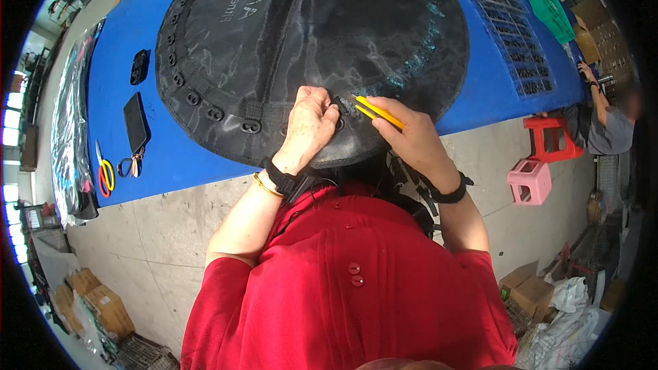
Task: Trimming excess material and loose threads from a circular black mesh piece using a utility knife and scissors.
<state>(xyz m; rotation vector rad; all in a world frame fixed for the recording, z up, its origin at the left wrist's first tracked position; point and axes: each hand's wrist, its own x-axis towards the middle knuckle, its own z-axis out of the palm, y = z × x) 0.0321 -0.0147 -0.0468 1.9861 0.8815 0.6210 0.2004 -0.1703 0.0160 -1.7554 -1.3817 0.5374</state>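
Mat (370,34) lies beneath both hands. Left hand (310,123) bunched on its near rim; can't tell what's pinched. Right hand (415,133) grips yellow snips (380,112). Mat looks light, floppy, probably slick; best held by the thicker hem beside left hand.

Bright, fairly even indoor light; windows (14,130) at far left blown out to white with bluish fringing. Right margin dimmer. Soft sheen on black disc (384,14), harsher glints on clear plastic wrap (68,130) at left. Left hand (310,127) and right hand (415,140) reasonably sharp. Co-worker (610,133) at right: head blurred. Fisheye bends blue table (171,168) edges; corners black.
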